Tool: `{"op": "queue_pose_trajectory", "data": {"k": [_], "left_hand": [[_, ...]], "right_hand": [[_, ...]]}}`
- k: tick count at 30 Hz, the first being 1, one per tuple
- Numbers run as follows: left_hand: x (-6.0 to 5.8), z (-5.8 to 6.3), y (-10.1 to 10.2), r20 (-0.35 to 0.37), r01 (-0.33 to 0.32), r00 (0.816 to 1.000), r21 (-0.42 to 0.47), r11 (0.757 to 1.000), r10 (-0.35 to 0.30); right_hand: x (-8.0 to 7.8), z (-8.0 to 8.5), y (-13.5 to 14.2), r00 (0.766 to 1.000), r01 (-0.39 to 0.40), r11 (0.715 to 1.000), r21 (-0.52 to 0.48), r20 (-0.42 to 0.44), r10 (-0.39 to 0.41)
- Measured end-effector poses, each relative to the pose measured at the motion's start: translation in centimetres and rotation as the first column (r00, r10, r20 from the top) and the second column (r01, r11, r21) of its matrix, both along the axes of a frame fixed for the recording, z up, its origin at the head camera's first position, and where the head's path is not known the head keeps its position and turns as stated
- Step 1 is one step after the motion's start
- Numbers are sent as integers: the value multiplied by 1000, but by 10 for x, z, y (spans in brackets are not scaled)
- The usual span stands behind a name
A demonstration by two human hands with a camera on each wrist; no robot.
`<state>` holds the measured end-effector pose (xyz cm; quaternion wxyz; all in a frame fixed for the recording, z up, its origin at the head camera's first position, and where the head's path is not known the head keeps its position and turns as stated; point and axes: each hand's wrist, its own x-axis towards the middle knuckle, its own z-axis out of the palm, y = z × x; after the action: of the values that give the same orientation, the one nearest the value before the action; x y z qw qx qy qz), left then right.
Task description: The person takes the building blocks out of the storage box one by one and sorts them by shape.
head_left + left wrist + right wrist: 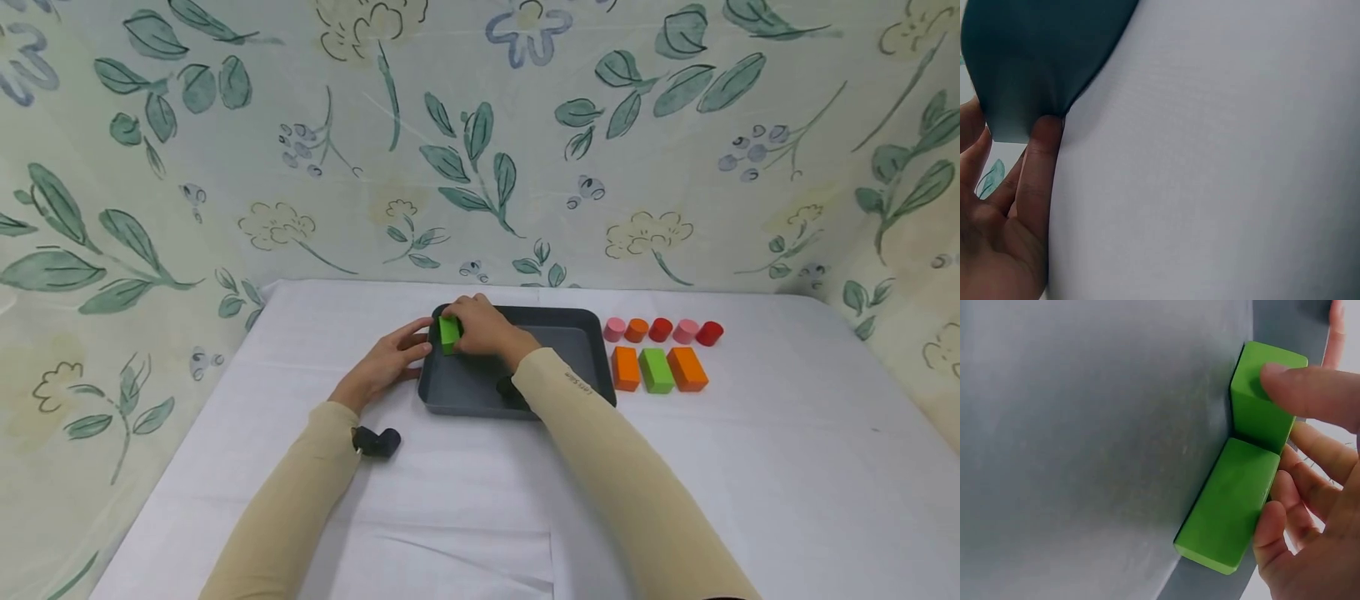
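A dark grey tray [480, 392] lies on the white cloth. My left hand [386, 362] touches its left side, fingers fairly straight; in the left wrist view, fingertips meet the tray's corner [1029, 81]. Inside the tray's left end, my right hand [483, 325] pinches a green block [1263, 415], its thumb lying across the block's face. Another green block [1229, 500] sits end to end with it along the tray wall, with curled fingers close to its outer side. From the head view, only part of the green [449, 335] shows beside the right hand.
Right of the tray stands a row of several small pink, orange and red cylinders [661, 330]. In front of them are an orange block [626, 369], a green block [657, 372] and another orange block [687, 370]. Flower-patterned cloth [480, 208] hangs behind the table.
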<state>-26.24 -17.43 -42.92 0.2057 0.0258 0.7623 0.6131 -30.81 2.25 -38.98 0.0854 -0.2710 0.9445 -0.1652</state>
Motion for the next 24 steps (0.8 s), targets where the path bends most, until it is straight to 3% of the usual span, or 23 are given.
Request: {"op": "queue_pose_trajectory", "data": {"k": [4, 12, 24], "left_hand": [[0, 0, 1, 8, 3, 1000, 8, 1000, -3], [-2, 1, 0, 4, -6, 1000, 16, 1000, 5], [-2, 2, 1, 30, -19, 999, 4, 1000, 19]], "right_hand": [[-2, 1, 3, 1000, -6, 1000, -29, 16, 6], [3, 19, 9, 997, -35, 995, -92, 63, 41], [14, 25, 34, 997, -47, 992, -120, 48, 53]]}}
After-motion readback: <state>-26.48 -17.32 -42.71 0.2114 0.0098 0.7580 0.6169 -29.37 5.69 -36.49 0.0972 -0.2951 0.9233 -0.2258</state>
